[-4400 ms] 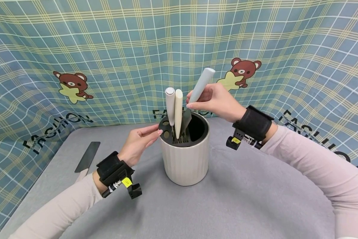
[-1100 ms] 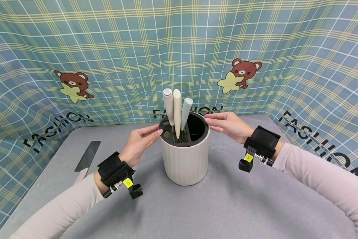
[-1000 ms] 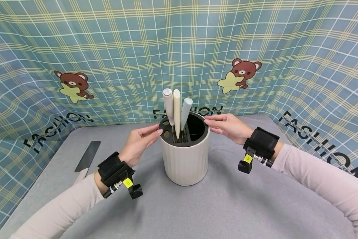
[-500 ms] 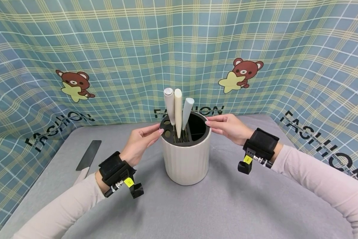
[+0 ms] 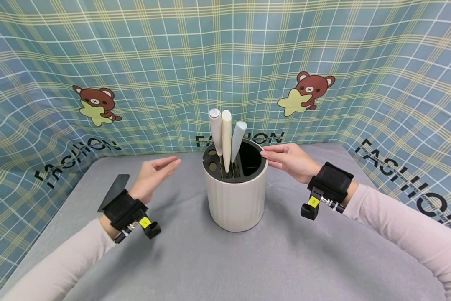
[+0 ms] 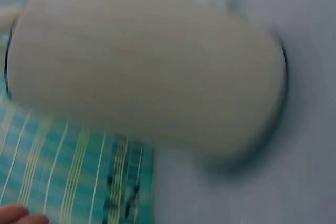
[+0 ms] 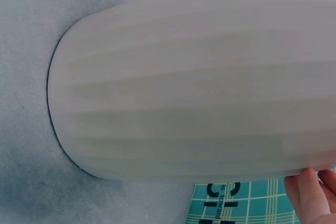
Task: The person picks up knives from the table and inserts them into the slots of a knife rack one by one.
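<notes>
A ribbed off-white knife holder (image 5: 235, 205) with a black slotted top stands mid-table. Three handles rise from its slots: one whitish (image 5: 215, 131), one cream (image 5: 226, 138) and one light blue (image 5: 238, 138). My right hand (image 5: 294, 162) touches the right rim with extended fingers; the right wrist view shows those fingers (image 7: 311, 195) against the wall. Left of the holder, my left hand (image 5: 151, 177) is in the air, apart from it and holding nothing. A dark-bladed knife (image 5: 114, 188) lies beyond my left wrist, its handle hidden. The left wrist view is blurred.
The grey tabletop (image 5: 225, 267) runs around the holder. A plaid curtain (image 5: 172, 75) with bear prints hangs behind the table and along both sides. The holder's right half is a deep black compartment (image 5: 249, 159).
The light blue-handled knife, earlier gripped above the holder by my right hand, now sits in a slot. My right hand moved to the rim. My left hand has left the rim, moving left.
</notes>
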A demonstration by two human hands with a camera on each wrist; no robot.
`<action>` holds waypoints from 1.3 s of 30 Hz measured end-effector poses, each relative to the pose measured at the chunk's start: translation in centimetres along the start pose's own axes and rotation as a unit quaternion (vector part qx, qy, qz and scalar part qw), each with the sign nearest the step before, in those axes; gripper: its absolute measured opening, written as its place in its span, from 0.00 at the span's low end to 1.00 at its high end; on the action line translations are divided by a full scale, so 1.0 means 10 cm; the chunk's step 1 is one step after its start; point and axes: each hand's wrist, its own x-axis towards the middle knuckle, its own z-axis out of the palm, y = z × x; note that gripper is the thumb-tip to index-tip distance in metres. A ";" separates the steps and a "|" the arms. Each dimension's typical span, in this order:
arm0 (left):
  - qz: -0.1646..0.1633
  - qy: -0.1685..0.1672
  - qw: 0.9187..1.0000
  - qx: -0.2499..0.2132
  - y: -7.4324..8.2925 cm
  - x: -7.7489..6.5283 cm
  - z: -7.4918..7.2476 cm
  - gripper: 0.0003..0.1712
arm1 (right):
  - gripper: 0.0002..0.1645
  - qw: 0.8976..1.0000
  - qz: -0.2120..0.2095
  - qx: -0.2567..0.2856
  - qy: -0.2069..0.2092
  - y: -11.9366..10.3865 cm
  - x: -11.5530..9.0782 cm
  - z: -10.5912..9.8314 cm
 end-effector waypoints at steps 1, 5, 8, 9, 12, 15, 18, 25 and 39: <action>0.004 0.003 1.000 0.014 -0.02 0.00 -0.08 0.36 | 0.32 1.000 -0.001 0.000 0.001 0.00 0.00 0.00; -0.012 0.024 0.998 0.053 0.01 -0.05 -0.39 0.38 | 0.32 1.000 -0.003 -0.002 0.004 0.01 0.00 0.00; -0.022 0.035 0.995 0.086 -0.05 -0.08 -0.64 0.38 | 0.31 1.000 -0.003 -0.002 0.008 0.01 0.00 0.00; -0.024 0.035 0.993 0.113 -0.07 -0.10 -0.72 0.38 | 0.31 1.000 -0.002 -0.002 0.009 0.01 0.00 0.00; -0.009 0.026 0.978 0.207 -0.14 -0.17 -0.95 0.36 | 0.31 1.000 -0.002 -0.003 0.011 0.01 -0.01 -0.01; 0.019 -0.005 0.963 0.270 -0.23 -0.26 -1.16 0.33 | 0.31 1.000 -0.002 -0.005 0.012 0.01 -0.02 -0.02; 0.059 -0.054 0.962 0.263 -0.52 -0.26 -1.45 0.31 | 0.31 1.000 -0.003 -0.005 0.014 0.02 -0.02 -0.03; 0.136 -0.096 0.872 0.461 -0.64 -0.65 -1.59 0.29 | 0.31 1.000 -0.013 0.014 -0.002 0.04 0.01 -0.01; 0.376 -0.168 0.590 0.694 -1.26 -1.00 -1.66 0.60 | 0.30 1.000 -0.021 0.018 -0.008 0.04 -0.02 -0.03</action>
